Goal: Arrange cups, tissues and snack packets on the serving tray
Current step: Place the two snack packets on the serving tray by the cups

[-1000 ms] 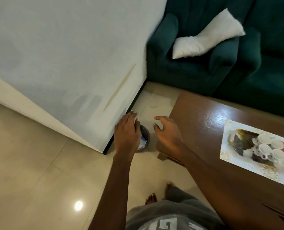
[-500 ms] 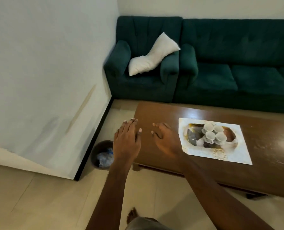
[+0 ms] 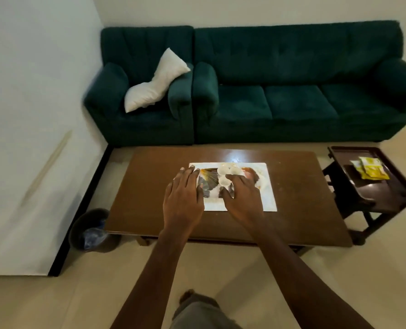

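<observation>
Over the middle of the table (image 3: 149, 186), the left hand (image 3: 183, 198) and right hand (image 3: 242, 198) are hovering flat, fingers spread, holding nothing, likely reaching for the tray (image 3: 266, 186) carrying white cups (image 3: 225, 173). Snack packets (image 3: 370, 169) are lying well apart on the side table (image 3: 387, 193).

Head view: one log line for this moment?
left hand: open over tray | right hand: open by cups | snack packets: side table
</observation>
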